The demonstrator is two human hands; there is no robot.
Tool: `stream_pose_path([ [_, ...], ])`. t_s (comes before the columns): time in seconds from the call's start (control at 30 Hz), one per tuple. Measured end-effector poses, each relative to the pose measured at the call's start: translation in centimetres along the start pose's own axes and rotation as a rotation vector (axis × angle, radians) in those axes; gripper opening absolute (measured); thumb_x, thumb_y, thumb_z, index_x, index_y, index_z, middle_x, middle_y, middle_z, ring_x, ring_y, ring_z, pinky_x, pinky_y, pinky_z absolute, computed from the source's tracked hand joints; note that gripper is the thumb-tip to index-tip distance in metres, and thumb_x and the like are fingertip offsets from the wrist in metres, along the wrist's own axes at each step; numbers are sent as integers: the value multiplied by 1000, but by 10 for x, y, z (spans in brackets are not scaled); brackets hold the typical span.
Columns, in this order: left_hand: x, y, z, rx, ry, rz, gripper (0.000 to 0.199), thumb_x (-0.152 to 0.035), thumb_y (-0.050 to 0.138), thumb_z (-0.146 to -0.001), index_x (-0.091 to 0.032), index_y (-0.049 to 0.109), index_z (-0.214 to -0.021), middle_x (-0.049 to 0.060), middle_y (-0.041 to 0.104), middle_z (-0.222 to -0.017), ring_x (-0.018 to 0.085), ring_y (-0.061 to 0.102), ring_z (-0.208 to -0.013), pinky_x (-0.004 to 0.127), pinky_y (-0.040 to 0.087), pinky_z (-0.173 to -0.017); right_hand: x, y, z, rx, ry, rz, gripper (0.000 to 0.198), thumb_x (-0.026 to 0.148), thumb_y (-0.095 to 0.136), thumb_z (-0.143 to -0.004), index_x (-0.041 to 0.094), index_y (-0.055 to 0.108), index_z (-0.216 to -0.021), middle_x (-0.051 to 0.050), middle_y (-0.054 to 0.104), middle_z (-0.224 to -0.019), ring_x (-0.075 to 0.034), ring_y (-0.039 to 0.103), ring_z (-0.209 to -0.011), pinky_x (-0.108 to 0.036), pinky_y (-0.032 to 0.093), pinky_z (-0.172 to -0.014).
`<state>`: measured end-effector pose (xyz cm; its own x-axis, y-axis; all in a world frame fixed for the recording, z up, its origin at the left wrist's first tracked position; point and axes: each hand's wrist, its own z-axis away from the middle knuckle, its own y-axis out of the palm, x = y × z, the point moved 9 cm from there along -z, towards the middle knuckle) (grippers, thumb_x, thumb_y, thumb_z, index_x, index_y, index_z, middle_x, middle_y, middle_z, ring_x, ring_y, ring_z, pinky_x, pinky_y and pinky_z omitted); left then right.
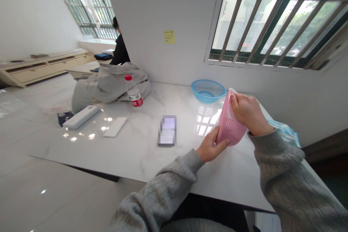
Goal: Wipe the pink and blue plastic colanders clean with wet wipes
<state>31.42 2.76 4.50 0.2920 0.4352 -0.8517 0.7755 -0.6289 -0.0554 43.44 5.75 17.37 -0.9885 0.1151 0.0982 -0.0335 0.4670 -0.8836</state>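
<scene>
A pink perforated plastic basket (231, 130) is held tilted on its side above the right part of the table. My left hand (212, 146) grips its lower side, with the thumb on the outside. My right hand (248, 111) is closed at the upper rim, pressing a white wipe or tissue (232, 91) against it; only a little of the white material shows. Behind the basket, near the wall, a blue plastic basin (208, 98) stands upright on the table.
On the white marbled table (130, 159) are a phone (167, 130), a flat white piece (115, 127), a long white case (81, 117), a red-capped bottle (134, 94) and grey fabric (108, 83). A blue-white packet (285, 132) lies beyond my right wrist. A person in black (121, 51) is at the back left.
</scene>
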Motion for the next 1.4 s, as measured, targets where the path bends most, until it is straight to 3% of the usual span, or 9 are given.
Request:
stream_pose_path([
  [0.07, -12, -3, -17, -93, -62, 95, 35, -51, 58, -98, -18, 59, -111, 4, 60, -98, 18, 55, -90, 33, 46, -83, 3, -1, 1, 7, -3, 11, 43, 27, 30, -105, 16, 71, -112, -16, 77, -112, -28, 69, -92, -35, 39, -75],
  [0.23, -25, -9, -45, -298, -151, 145, 43, -58, 43, -103, -19, 57, -92, 1, 54, -84, 16, 50, -79, 30, 40, -73, 11, -4, 6, 18, 10, 31, 43, 24, 29, -105, 11, 68, -117, -19, 76, -112, -28, 70, -94, -34, 39, -75],
  [0.43, -23, -8, -24, -318, -169, 32, 46, -61, 40, -103, -21, 47, -82, -1, 50, -78, 15, 46, -75, 31, 38, -71, 18, -1, 6, 31, -13, 34, 43, 25, 29, -106, 14, 69, -115, -17, 76, -114, -27, 71, -96, -33, 42, -78],
  [0.6, -25, -7, -4, -255, -188, -28, 46, -63, 38, -103, -22, 45, -84, -1, 49, -78, 15, 44, -73, 31, 36, -69, 16, 10, -5, 153, -12, 77, 48, 29, 27, -107, 14, 73, -110, -18, 77, -108, -30, 72, -100, -35, 43, -81],
  [0.83, -28, 6, 15, -123, -172, -115, 41, -58, 35, -106, -22, 44, -87, -2, 46, -76, 15, 43, -69, 32, 32, -66, -4, 13, -12, 315, 96, -2, 49, 29, 31, -103, 14, 78, -99, -21, 75, -120, -29, 70, -107, -34, 44, -84],
  [1.13, -21, 25, 38, -2, -85, -160, 36, -54, 36, -106, -22, 42, -90, -2, 44, -73, 14, 40, -63, 31, 28, -60, -24, 16, -4, 328, 81, -158, 49, 37, 35, -101, 18, 76, -79, -16, 78, -102, -23, 66, -87, -31, 42, -75],
  [1.4, -3, 23, 53, 111, -35, -223, 35, -55, 37, -104, -23, 44, -93, -2, 43, -74, 14, 38, -63, 31, 30, -62, -27, 17, -5, 299, 66, -236, 47, 38, 38, -98, 20, 71, -69, -13, 77, -89, -22, 64, -79, -32, 44, -72],
])
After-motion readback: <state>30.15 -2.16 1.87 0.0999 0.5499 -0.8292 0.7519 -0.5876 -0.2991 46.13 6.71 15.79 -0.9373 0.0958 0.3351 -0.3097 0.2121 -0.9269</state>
